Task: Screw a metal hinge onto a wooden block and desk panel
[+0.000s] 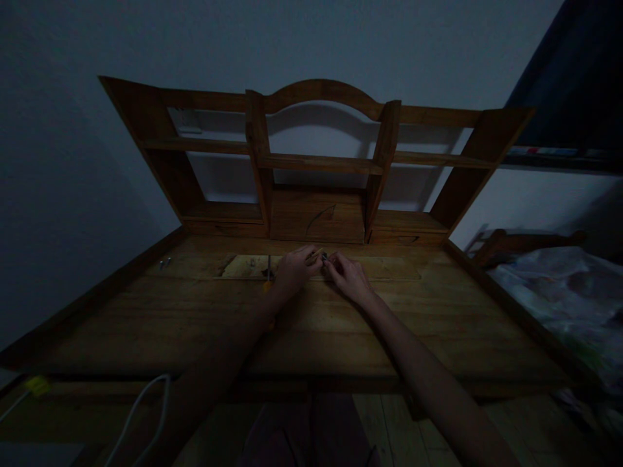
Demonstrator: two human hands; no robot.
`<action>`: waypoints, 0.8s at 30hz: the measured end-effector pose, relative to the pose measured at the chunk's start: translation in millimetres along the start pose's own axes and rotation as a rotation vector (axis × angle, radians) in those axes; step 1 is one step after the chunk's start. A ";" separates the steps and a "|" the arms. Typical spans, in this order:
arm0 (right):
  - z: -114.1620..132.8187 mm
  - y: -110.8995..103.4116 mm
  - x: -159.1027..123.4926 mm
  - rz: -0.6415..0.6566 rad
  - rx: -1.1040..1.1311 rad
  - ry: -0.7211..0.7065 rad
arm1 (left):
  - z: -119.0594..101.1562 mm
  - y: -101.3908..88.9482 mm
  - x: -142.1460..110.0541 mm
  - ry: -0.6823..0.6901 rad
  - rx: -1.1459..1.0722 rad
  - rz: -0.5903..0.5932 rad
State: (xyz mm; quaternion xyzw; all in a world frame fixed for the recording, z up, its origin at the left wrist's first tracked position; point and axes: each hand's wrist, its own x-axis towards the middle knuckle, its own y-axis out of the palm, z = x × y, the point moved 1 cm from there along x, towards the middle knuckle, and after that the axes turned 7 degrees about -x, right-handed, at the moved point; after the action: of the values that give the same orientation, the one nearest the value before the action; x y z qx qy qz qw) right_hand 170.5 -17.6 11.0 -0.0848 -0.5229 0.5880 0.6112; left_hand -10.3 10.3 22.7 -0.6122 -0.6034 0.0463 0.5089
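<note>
My left hand [293, 270] is closed, with a thin light-brown stick-like piece [314, 255] showing at its fingertips. Close by, my right hand [348, 276] pinches a small dark metallic piece [325, 257], too small and dim to name. The fingertips of both hands nearly meet above the wooden desk [316, 337]. Just left of my left hand lies a screwdriver [267, 285] with a yellow handle, partly hidden by that hand and forearm. Two small metal pieces, perhaps screws [165, 263], are at the desk's left.
A wooden shelf unit [318, 162] stands along the desk's back. A pale strip [243, 266] runs across the desktop under my hands. At lower left are a white cable [164, 405] and a yellow object [37, 385]. Plastic-covered items [559, 292] lie to the right.
</note>
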 end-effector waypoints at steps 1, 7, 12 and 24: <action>0.2 0.1 0.2 0.003 -0.002 0.003 | -0.8 -0.3 -0.1 -0.001 0.000 0.003; 1.0 0.5 0.5 0.015 -0.020 -0.007 | -4.0 -0.6 -0.7 -0.007 0.019 -0.007; 0.1 0.5 0.5 -0.009 -0.018 -0.006 | -2.8 0.3 -0.5 -0.014 0.004 -0.009; -1.8 1.8 0.3 -0.017 -0.006 -0.002 | -7.0 -4.4 -0.2 -0.048 0.027 0.029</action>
State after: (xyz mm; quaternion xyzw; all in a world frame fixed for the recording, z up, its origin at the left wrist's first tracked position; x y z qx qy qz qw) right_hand 170.6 -15.9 9.0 -0.0816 -0.5260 0.5815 0.6152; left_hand -8.7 5.1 29.0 -0.6127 -0.6058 0.0767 0.5017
